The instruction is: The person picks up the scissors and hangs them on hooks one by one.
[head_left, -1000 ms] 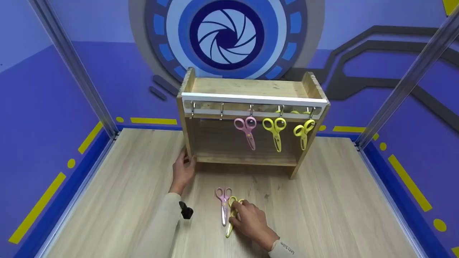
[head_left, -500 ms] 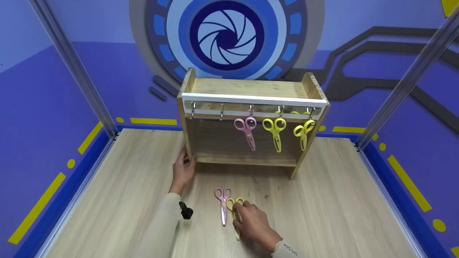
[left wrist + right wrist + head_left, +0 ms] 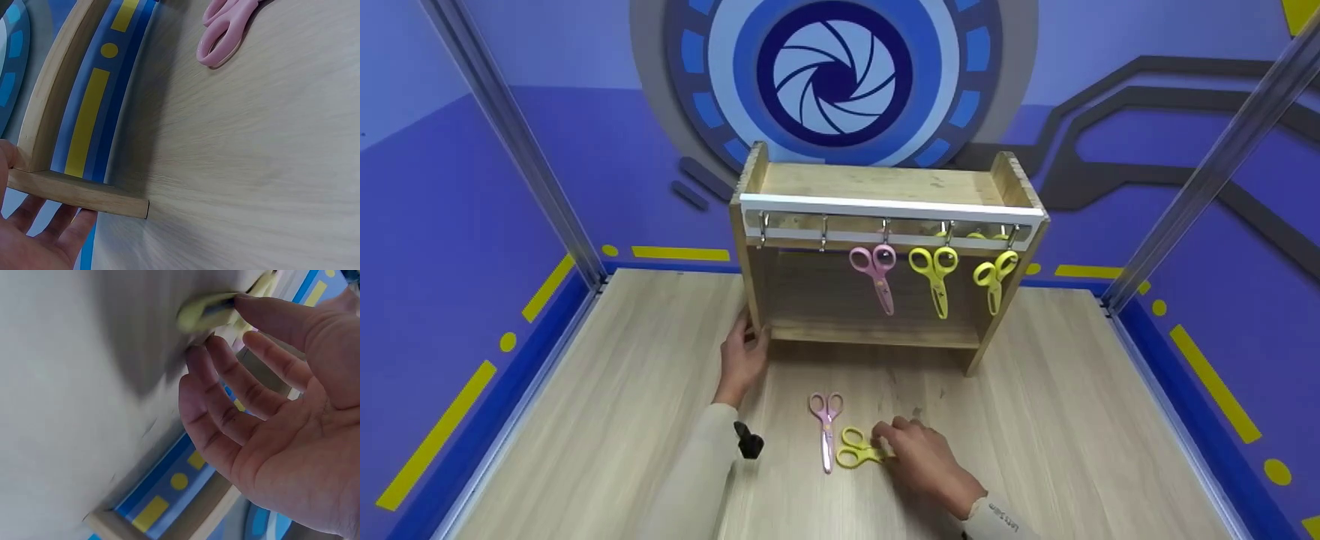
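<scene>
Head view: blue-purple wall (image 3: 577,142) across the background, round shutter emblem (image 3: 835,75) at top centre, metal post (image 3: 514,139) slanting at upper left. Wood-grain table (image 3: 1072,427) over the lower part. Loose pink scissors (image 3: 827,427) flat at lower centre, between left sleeve (image 3: 690,472) and yellow scissors (image 3: 867,453), just beside the latter; small black object (image 3: 749,442) at the sleeve's edge.

Left hand (image 3: 744,360), left of centre: gripping the left side board of the wooden rack (image 3: 877,180), fingers against its outer face (left wrist view). Right hand (image 3: 921,453), right of lower centre: pinching the yellow scissors at the thumb tip, remaining fingers loosely bent (right wrist view); ring handles toward the left of the frame, blades hidden beneath the hand in head view; contact with table impossible to tell.

Wooden rack: upright at centre, with white rail (image 3: 892,204) and metal hooks along the front. Left to right, below the rail: hanging pink scissors (image 3: 879,280), middle yellow scissors (image 3: 937,283), rightmost yellow scissors (image 3: 994,286); all tips downward.
</scene>
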